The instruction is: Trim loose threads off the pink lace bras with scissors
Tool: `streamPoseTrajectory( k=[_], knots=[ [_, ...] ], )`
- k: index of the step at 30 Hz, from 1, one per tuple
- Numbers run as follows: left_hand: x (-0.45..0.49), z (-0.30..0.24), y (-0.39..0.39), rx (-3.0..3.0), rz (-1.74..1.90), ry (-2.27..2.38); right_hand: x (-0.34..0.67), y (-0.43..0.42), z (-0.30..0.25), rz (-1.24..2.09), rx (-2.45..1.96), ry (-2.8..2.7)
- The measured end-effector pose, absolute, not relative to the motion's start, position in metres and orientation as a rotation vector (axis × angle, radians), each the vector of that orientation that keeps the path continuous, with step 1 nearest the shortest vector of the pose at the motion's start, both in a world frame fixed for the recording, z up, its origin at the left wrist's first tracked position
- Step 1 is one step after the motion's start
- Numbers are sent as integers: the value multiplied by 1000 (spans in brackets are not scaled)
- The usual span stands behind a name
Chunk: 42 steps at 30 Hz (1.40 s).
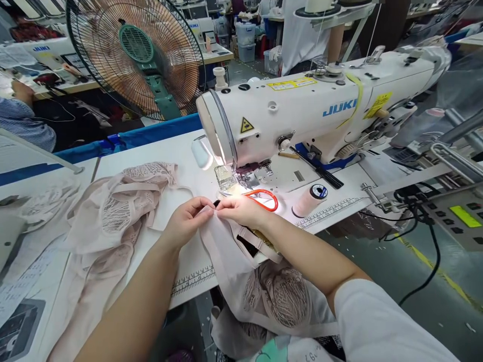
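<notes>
My left hand and my right hand meet just in front of the needle area, thumbs and fingers pinched on the edge of a pale pink lace bra. From there the bra drapes over the table's front edge, its lace cups hanging toward my lap. A small dark bit shows between my fingertips; I cannot make out what it is. Beside my right hand lies a red-orange looped handle, partly hidden by the hand. The white sewing machine stands right behind, its lamp lighting the needle plate.
More pale pink lace pieces are heaped on the left of the table. A pink thread spool and a black-handled tool lie on the right. A large fan stands behind. Another person's sleeve shows far left.
</notes>
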<state>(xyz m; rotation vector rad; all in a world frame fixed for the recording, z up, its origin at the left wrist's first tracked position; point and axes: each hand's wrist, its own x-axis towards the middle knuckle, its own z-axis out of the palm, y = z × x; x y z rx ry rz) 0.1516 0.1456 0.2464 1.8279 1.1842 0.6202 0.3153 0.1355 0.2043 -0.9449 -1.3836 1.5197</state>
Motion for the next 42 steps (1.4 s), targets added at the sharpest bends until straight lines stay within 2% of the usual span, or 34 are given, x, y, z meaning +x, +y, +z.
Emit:
streamPoseTrajectory(
  k=[20, 26, 28, 36, 42],
  knots=[
    [152, 243, 144, 1729, 581, 1224, 321, 138, 200, 1538, -921, -1432],
    [149, 245, 145, 1766, 623, 1196, 328, 132, 205, 1468, -962, -1609],
    [148, 247, 145, 1859, 618, 1182, 327, 129, 204, 1308, -999, -1650],
    [153, 253, 142, 2226, 724, 1075, 316, 124, 196, 273, -1060, -1949],
    [153, 258, 139, 2294, 853, 1108, 315, 124, 189, -56, -1024, -2075]
  ],
)
